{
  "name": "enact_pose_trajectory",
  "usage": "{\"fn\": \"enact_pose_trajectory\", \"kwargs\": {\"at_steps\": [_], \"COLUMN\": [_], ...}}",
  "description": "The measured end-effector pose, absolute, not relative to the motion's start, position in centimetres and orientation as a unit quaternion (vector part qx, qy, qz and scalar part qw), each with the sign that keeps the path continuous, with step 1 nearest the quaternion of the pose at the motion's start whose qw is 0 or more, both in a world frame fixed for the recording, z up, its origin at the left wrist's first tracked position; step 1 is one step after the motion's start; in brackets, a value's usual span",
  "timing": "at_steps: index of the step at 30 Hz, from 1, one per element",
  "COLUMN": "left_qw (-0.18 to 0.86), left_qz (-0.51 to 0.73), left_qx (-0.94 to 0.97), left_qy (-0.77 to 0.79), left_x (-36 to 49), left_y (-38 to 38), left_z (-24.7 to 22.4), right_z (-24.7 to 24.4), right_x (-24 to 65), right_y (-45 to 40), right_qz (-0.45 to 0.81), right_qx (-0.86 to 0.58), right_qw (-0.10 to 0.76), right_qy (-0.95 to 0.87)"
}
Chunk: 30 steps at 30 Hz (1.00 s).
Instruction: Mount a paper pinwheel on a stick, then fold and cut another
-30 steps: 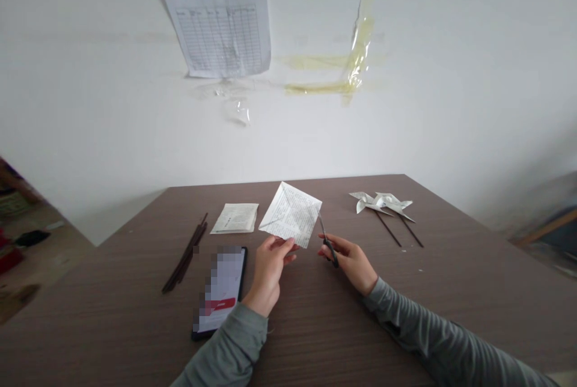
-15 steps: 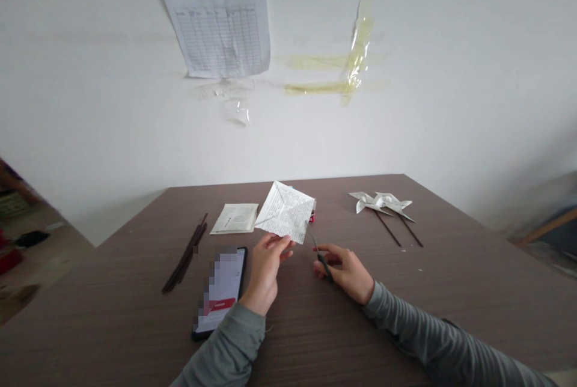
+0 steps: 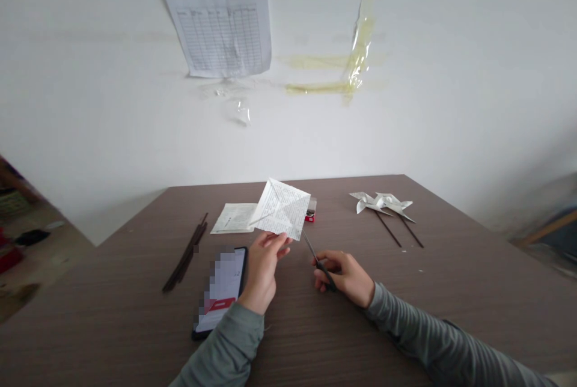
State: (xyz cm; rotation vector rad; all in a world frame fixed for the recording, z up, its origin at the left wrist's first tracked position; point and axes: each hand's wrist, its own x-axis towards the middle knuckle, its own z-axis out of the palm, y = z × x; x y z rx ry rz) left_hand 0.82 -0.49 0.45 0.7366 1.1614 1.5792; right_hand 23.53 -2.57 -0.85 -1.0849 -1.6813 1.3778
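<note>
My left hand (image 3: pixel 265 264) pinches the lower edge of a square sheet of printed paper (image 3: pixel 283 210), held tilted above the table. Diagonal creases cross on the sheet. A pair of scissors (image 3: pixel 321 264) with dark handles is in my right hand (image 3: pixel 345 276), fingers wrapped round the handles. Its blades point up and left, with the tips close to the paper's lower right corner; whether they touch it I cannot tell. Behind the sheet, a small red box (image 3: pixel 311 213) with a clear top is partly hidden.
A stack of printed paper (image 3: pixel 232 219) lies left of the held sheet. Dark sticks (image 3: pixel 187 255) and a phone (image 3: pixel 223 291) are on the left. Two paper pinwheels (image 3: pixel 381 202) on dark sticks lie at the right. The table (image 3: pixel 451 303) meets a white wall.
The paper has shifted slightly left and turned, showing more of the red box. The scissors have come closer to the paper's lower right corner, and more of their blades shows.
</note>
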Motion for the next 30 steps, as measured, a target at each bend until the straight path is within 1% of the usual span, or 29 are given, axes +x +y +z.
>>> {"fn": "enact_pose_trajectory", "kwargs": {"at_steps": [8,21,30], "left_qw": [0.494,0.496,0.501], "left_qz": [0.655,0.662,0.653], "left_qx": [0.305,0.293,0.296], "left_qy": [0.483,0.48,0.485], "left_x": [0.8,1.0,1.0], "left_y": [-0.5,-0.6,-0.7], "left_z": [0.5,0.8,1.0], "right_z": [-2.0,-2.5,-2.4], "right_x": [23.4,23.1,23.1], "right_y": [-2.3,-2.1,-2.1], "right_qz": [0.542,0.571,0.566], "right_qx": [-0.384,-0.378,-0.379], "right_qw": [0.327,0.335,0.341], "right_qy": [-0.673,-0.647,-0.648]}}
